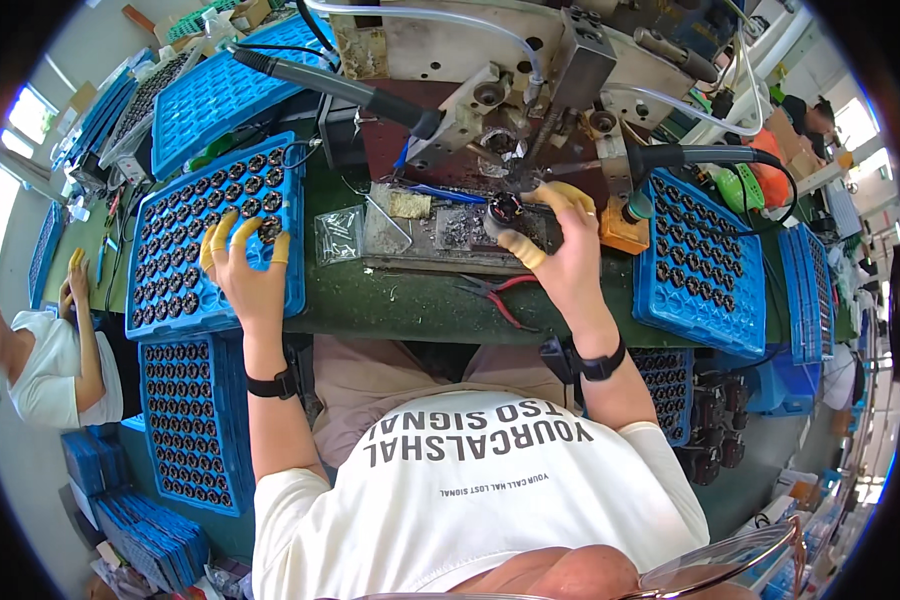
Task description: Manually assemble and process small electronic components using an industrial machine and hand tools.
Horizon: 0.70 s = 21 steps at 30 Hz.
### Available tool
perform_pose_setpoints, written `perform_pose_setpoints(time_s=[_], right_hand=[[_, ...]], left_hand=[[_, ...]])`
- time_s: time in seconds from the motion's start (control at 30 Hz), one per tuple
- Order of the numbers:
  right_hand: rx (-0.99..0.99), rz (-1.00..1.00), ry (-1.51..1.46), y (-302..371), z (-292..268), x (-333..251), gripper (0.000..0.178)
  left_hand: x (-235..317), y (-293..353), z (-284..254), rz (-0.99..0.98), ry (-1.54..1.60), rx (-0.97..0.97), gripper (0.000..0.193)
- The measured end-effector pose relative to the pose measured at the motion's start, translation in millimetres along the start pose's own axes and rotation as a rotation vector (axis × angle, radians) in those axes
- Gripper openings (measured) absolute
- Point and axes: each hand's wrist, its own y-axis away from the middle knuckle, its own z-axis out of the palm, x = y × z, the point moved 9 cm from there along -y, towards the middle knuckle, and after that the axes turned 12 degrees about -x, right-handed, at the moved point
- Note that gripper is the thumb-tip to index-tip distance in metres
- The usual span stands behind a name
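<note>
My left hand [245,270], in yellow finger cots, is over the blue tray [296,190] at the left. Its thumb and forefinger are on either side of a small dark wire-wound stator [270,229], closed about it. In front of me another round stator [505,208] sits at the metal fixture, below the tips of the soldering irons. My right hand [572,245], also in yellow finger cots, has thumb and forefinger at that stator's right and near sides, gripping it. Red-handled pliers [500,296] lie just below the fixture plate [425,245].
Two soldering irons [370,98] [705,156] reach in from both sides. At the right stands another blue tray of stators [698,255], beside an orange block [625,235]. A small clear bag [340,236] and a hex key [390,220] lie near the plate. A co-worker [55,350] sits at far left.
</note>
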Motion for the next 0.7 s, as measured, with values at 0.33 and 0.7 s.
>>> perform_pose_setpoints(time_s=[0.33, 0.7], right_hand=[[0.193, 0.031, 0.047, 37.4, -50.1, 13.9, 0.040], [0.201, 0.131, 0.112, 119.1, -37.6, 47.7, 0.041]], left_hand=[[151.0, -27.4, 26.2, 0.213, 0.583, -0.330, 0.038], [210.4, -34.6, 59.7, 0.340, 0.666, -0.515, 0.040]])
